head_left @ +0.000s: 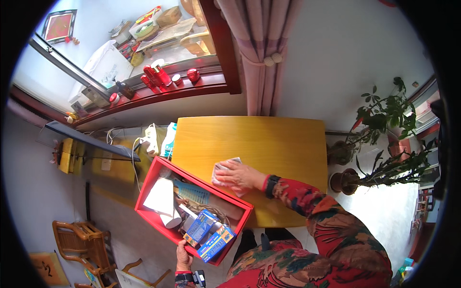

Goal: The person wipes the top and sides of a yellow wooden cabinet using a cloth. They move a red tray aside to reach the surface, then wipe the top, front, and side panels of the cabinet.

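My right hand (237,175) presses a folded pale cloth (218,170) flat against the yellow wooden tabletop (252,140). Its fingers lie spread over the cloth, left of the table's middle. With my left hand (184,256) I grip the near wall of a red box (151,216), thumb over the rim. The box sits tilted at the table's left edge, partly beyond it. Inside are a white box-like item (160,196), a blue printed carton (218,243), coiled cable (216,212) and a blue printed sheet (192,190). The lower contents are hidden.
A monitor (93,142) and a power strip (152,138) with cables stand left of the table. Red cosmetic bottles (158,76) line the windowsill. Potted plants (344,181) stand close to the table's right edge. Wooden chairs (83,244) are at lower left.
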Demonstrator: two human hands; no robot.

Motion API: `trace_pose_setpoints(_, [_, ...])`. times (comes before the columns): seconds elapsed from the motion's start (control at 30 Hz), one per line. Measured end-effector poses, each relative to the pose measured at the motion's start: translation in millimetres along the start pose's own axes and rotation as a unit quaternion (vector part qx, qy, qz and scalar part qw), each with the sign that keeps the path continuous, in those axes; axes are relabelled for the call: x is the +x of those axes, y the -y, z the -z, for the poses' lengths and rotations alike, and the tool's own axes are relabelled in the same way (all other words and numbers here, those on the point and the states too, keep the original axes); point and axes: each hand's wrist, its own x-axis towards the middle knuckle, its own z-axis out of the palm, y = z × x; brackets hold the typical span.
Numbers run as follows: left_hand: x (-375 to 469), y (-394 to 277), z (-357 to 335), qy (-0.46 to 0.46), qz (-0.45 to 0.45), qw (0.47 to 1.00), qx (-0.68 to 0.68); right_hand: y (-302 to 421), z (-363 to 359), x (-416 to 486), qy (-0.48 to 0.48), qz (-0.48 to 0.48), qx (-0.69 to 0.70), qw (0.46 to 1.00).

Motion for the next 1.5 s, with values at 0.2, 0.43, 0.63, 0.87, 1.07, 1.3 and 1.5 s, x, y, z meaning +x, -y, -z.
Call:
trace_pose_setpoints(0.2, [-0.2,0.0,-4.4,0.009,0.000,1.000,-0.018,3.5,86.8,-129.7,-0.119,-0.207,0.059,0.969])
trace_pose_setpoints(0.43, [-7.9,4.5,-42.5,0.086,0.112,0.989,-0.040,6.8,99.0,-195.1,-0.142,-0.518,-0.146,0.831])
trace_pose_setpoints(0.63, [-13.6,12.7,-116.8,0.152,0.223,0.961,-0.054,60.5,85.6,-210.5,-0.119,-0.507,-0.102,0.848])
trace_pose_setpoints(0.87, [-0.6,25.8,-199.6,0.143,0.280,0.943,-0.106,63.9,84.8,-213.2,-0.111,-0.512,-0.081,0.848])
trace_pose_setpoints(1.07, [27.9,46.9,-271.4,0.207,0.264,0.927,-0.169,60.6,79.7,-216.0,-0.115,-0.499,-0.097,0.854])
trace_pose_setpoints(1.3, [14.4,26.2,-292.6,0.301,0.263,0.917,-0.010,59.2,80.6,-218.4,-0.100,-0.483,-0.120,0.862])
trace_pose_setpoints(1.5, [-8.4,-48.0,-199.9,0.232,-0.099,0.914,0.317,56.4,76.4,-218.1,-0.101,-0.482,-0.136,0.860])
